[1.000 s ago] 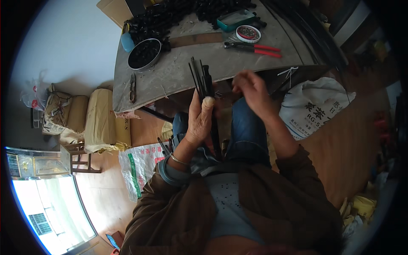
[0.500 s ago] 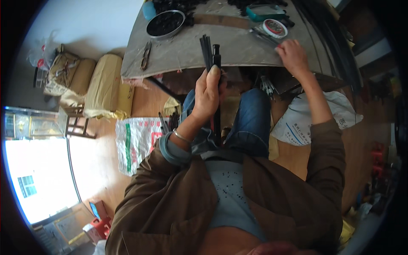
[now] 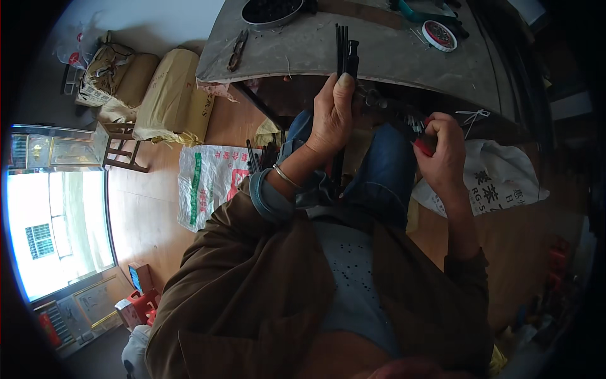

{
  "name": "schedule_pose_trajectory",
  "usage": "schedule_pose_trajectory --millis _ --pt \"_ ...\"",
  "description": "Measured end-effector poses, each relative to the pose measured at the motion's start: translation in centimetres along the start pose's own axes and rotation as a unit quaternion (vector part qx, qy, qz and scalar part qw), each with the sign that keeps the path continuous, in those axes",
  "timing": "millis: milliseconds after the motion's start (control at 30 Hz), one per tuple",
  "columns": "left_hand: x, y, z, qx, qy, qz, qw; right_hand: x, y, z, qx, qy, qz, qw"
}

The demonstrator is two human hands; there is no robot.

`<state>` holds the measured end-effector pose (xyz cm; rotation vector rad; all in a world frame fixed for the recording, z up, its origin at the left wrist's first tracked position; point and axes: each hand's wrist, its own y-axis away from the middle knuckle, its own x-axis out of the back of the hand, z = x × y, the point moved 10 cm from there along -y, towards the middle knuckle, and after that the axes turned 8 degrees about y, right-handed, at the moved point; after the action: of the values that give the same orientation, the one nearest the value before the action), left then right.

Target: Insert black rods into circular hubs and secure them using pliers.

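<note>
My left hand [image 3: 333, 110] is closed round a bundle of thin black rods [image 3: 342, 44] and a thicker black tube [image 3: 353, 58], held upright at the table's front edge. Its thumb presses against them. To the right, my right hand [image 3: 445, 155] is closed round a tool with two red handles [image 3: 424, 148], seemingly pliers; its head is blurred against the dark space under the table. A small round white dish [image 3: 440, 36] with a red rim and small metal pieces stands on the table [image 3: 303, 54] beyond my right hand.
A round pan [image 3: 271, 25] of black pieces stands at the far left of the table, near a slim hand tool [image 3: 237, 50]. A teal tray [image 3: 416, 16] lies far right. White sacks [image 3: 211, 170] and wrapped bales [image 3: 165, 104] rest on the floor.
My right hand has come back from beside the white dish toward me, bringing the red-handled tool off the table. The view has shifted; my left hand keeps its hold on the rods and tube.
</note>
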<state>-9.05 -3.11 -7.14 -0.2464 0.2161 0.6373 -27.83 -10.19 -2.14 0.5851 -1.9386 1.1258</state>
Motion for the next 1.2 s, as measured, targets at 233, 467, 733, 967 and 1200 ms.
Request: schedule_pose_trajectory --millis 233,467,733,967,1200 --pt "0.1 0.3 0.4 -0.006 -0.01 -0.003 1.0 0.9 -1.1 -1.4 0.041 0.049 0.007 0.998" --pt "0.9 0.0 0.1 -0.024 -0.042 0.005 0.999 -2.3 1.0 0.4 -0.067 -0.143 -0.152 0.976" --pt "-1.2 0.9 1.8 -0.039 -0.034 -0.028 0.998 -6.5 7.9 -4.1 -0.21 -0.442 -0.562 0.667" --pt "-0.6 0.4 1.4 0.017 0.033 -0.053 0.998 -6.1 7.1 -4.1 -0.315 -0.603 -0.429 0.594" --pt "-0.3 0.8 1.9 0.028 -0.037 -0.044 0.998 -6.9 4.5 -3.8 -0.167 -0.495 -0.379 0.763"
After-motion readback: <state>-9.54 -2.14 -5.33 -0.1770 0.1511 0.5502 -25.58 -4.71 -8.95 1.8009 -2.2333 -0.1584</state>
